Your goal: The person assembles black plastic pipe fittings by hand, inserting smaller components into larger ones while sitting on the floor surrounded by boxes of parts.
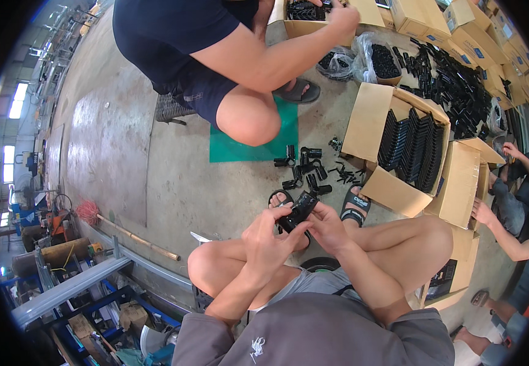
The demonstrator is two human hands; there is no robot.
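Left hand and right hand are both pinching one glossy black tubular part, held up between the knees. I'd worry about it slipping, since it looks smooth and it's mostly a fingertip grip. If dropped, it could hit a sandal or get mixed up with the loose black tubular parts and small black pieces on the floor. Open cardboard box crowds the right side, and a crouching co-worker plus green mat block the way ahead.

Here on the grey floor before me lies a green sheet, black parts sit scattered just ahead of my sandals, an open carton stands rightward, a black heap sprawls beyond!
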